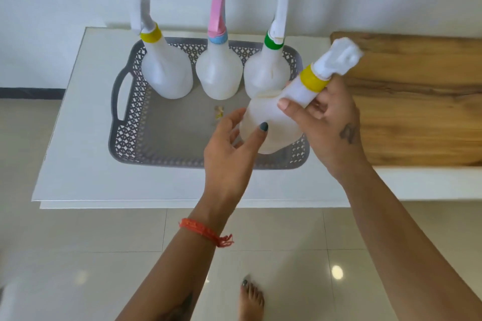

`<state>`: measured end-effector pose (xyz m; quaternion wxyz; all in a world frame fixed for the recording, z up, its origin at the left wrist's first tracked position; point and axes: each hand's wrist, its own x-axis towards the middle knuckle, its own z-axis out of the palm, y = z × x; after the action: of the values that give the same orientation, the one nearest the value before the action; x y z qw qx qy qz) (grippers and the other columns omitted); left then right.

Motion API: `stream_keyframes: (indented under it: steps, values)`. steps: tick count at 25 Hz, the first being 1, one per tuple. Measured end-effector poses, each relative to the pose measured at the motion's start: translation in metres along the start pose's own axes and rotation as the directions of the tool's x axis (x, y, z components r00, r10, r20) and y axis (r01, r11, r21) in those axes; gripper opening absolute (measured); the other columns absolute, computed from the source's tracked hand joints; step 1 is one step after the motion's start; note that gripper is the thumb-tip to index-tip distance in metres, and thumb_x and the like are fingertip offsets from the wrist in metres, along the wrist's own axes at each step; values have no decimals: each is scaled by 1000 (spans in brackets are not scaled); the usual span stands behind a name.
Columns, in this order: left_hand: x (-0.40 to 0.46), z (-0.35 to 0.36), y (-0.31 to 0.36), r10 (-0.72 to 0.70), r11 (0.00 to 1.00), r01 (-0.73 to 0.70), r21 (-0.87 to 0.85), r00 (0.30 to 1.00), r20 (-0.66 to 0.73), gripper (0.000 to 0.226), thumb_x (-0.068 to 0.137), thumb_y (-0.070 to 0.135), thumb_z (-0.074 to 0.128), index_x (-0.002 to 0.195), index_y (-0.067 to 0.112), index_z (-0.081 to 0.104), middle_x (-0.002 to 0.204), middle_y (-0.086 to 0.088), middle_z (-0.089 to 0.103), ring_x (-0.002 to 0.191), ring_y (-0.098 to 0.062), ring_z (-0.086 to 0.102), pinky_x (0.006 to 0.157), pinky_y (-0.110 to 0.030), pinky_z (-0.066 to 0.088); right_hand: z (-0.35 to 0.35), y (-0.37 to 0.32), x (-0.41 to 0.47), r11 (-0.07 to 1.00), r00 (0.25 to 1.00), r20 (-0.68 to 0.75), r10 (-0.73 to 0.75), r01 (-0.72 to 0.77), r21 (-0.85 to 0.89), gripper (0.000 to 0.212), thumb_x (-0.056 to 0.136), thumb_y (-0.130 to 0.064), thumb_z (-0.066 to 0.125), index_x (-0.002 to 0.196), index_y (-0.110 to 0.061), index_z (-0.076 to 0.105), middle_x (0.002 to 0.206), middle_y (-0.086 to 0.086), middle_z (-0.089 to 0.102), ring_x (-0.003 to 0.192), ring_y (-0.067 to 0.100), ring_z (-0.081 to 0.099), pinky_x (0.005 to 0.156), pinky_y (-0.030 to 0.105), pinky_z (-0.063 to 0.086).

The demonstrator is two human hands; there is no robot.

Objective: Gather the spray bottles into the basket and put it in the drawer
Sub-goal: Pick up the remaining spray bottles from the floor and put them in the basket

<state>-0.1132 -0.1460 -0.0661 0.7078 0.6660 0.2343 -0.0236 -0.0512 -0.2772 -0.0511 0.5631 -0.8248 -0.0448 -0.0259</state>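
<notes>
Standing upright along the far side of the grey basket [125, 122] were 3 spray bottles [167, 70]; the left hand [229, 143] cupped, fingers spread, the base of a 4th bottle [273, 122] tilted over the basket's right end, the right hand [331, 122] gripping its neck; no drawer showed; a wooden board [417, 101] lay right.
</notes>
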Motion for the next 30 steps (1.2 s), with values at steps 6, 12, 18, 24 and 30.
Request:
stream_keyframes:
  steps: [6, 12, 18, 24, 30]
  values:
    - [21, 0, -10, -84, 975, 71, 208, 995, 53, 50, 86, 21, 59, 132, 35, 47, 121, 6, 61, 101, -1, 60, 86, -23, 49, 13, 33, 9, 984, 983, 181, -32, 62, -165, 54, 76, -26, 75, 121, -8, 52, 112, 6, 67, 102, 20, 63, 88, 20, 49]
    - [24, -1, -16, -130, 929, 88, 359, 987, 95, 50, 88, 22, 56, 134, 38, 45, 122, 1, 64, 108, -9, 59, 67, -8, 42, 8, 45, 7, 985, 956, 292, -9, 59, -164, 49, 78, -20, 72, 123, -10, 54, 110, 3, 66, 102, 20, 61, 86, 17, 47]
    - [24, 1, -17, -106, 908, 61, 415, 991, 86, 48, 87, 23, 56, 132, 36, 46, 118, 3, 66, 99, -3, 60, 65, -7, 44, 11, 48, 1, 986, 961, 275, -16, 60, -154, 56, 74, -25, 72, 124, -14, 50, 108, -8, 64, 97, 3, 58, 82, 10, 47]
    - [8, -5, -10, 26, 926, -13, 378, 999, -28, 47, 87, 27, 59, 133, 29, 48, 135, 3, 55, 121, -13, 53, 90, -22, 41, 6, 42, -29, 999, 998, 37, 45, -44, -33, 77, 63, 6, 63, 132, -18, 42, 131, -7, 53, 121, 2, 48, 100, 13, 38]
    - [-26, -22, -12, 123, 969, -85, 233, 981, -152, 38, 89, 31, 58, 126, 30, 53, 131, 12, 55, 114, -9, 56, 72, -3, 41, 37, 13, -97, 942, 868, -415, 272, -152, 298, 40, 70, -16, 58, 110, -14, 59, 111, -1, 63, 101, 3, 58, 84, 17, 48]
